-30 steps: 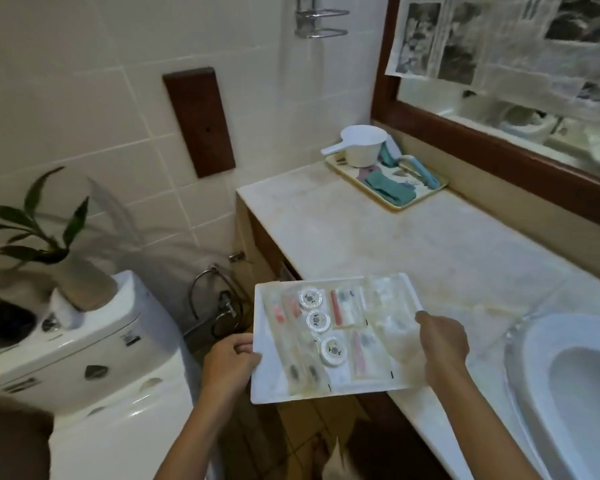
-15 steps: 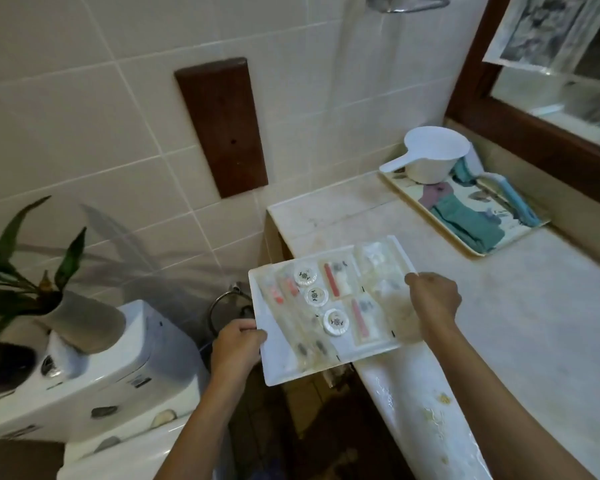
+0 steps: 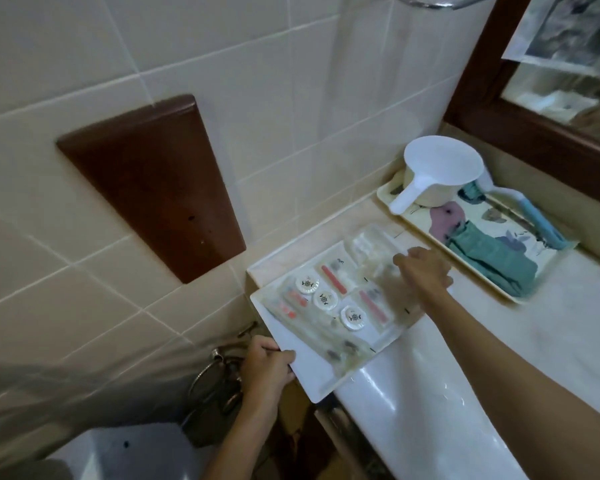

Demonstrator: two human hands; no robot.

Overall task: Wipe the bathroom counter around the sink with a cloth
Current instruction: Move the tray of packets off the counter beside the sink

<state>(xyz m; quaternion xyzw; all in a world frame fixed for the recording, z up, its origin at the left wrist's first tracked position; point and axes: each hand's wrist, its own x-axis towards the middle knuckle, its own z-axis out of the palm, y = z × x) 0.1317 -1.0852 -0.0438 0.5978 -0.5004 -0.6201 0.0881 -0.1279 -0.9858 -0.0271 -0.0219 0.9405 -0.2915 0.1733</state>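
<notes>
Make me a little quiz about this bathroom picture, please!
1. True or false: the left hand holds a corner of the white toiletry tray.
2. What sits on the patterned tray by the mirror? A) a white scoop B) a kettle C) a shoe
3. Fill in: the teal cloth lies on the ______ tray.

Key: 1 true. 2 A, the white scoop. 3 patterned; neither hand has the cloth, and the right hand is at the toiletry tray's far edge, over the counter.
</notes>
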